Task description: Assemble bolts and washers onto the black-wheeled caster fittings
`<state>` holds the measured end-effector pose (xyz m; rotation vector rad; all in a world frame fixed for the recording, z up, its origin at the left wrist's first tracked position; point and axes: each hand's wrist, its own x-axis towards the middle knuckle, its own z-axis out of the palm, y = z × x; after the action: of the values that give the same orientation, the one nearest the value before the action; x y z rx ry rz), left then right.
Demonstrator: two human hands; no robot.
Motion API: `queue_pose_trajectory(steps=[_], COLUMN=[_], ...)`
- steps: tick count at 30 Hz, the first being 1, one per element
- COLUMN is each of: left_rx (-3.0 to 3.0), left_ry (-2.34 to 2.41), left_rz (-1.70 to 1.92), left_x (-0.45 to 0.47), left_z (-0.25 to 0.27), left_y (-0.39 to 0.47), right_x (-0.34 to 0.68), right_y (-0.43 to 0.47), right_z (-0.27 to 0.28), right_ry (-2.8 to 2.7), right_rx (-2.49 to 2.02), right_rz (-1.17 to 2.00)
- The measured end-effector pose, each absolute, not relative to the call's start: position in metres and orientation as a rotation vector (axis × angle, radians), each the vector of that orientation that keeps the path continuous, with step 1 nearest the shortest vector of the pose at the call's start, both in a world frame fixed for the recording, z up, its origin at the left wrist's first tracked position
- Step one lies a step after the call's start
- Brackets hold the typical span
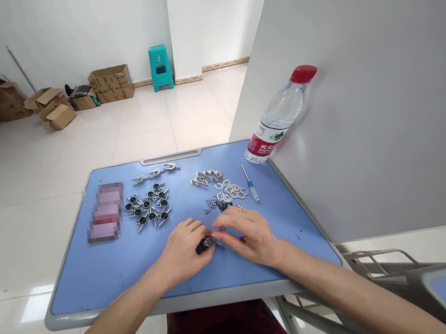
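My left hand (187, 249) is closed around a small metal fitting (209, 241) just above the near part of the blue table. Close beside it, my right hand (249, 233) has thumb and index finger brought together at the fitting; whatever is between those fingertips is too small to make out. Beyond my right hand lie a heap of tiny screws (210, 203), some small black parts (223, 206), flat metal plates (232, 191) and a fan of shiny metal pieces (207, 177). Left of these sits a group of metal fittings with black round centres (147, 204).
Three metal fittings (155, 173) stand in a row near the far edge of the blue table (98, 276). A screwdriver (250, 185) lies at right, near a water bottle (278, 118) by the grey partition (382, 102). A pixelated flat object (107, 212) is at left.
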<state>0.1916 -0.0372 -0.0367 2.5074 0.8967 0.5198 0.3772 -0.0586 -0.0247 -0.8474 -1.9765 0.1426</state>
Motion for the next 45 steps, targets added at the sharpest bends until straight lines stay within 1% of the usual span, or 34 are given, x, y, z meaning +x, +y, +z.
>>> queue_pose_trajectory(steps=[5, 11, 16, 20, 22, 26, 32, 40, 45], left_rx=[2.487, 2.461, 2.445, 2.436, 2.434, 2.427, 2.429, 2.447, 2.422], left_ry=[0.881, 0.854, 0.874, 0.869, 0.866, 0.862, 0.849, 0.844, 0.835], left_rz=[0.503, 0.521, 0.508, 0.491, 0.493, 0.519, 0.535, 0.516, 0.522], left_x=[0.191, 0.191, 0.190, 0.191, 0.191, 0.191, 0.190, 0.191, 0.190], left_z=[-0.037, -0.039, -0.037, -0.035, -0.034, -0.036, -0.038, -0.038, -0.039], left_y=[-0.036, -0.035, -0.036, -0.035, -0.035, -0.035, -0.035, -0.034, -0.033], right_x=[0.378, 0.385, 0.383, 0.381, 0.382, 0.385, 0.382, 0.377, 0.378], right_y=[-0.058, -0.058, -0.058, -0.056, -0.056, -0.055, -0.055, -0.057, -0.056], right_z=[-0.026, -0.019, -0.023, -0.028, -0.025, -0.017, -0.019, -0.028, -0.030], right_ry=[-1.948, -2.106, -1.998, -1.983, -2.006, -2.059, -1.995, -1.887, -1.938], right_rx=[-0.861, -0.784, -0.945, -0.973, -0.971, -0.868, -0.896, -0.975, -0.892], right_rz=[0.226, 0.396, 0.281, 0.200, 0.223, 0.387, 0.223, 0.305, 0.172])
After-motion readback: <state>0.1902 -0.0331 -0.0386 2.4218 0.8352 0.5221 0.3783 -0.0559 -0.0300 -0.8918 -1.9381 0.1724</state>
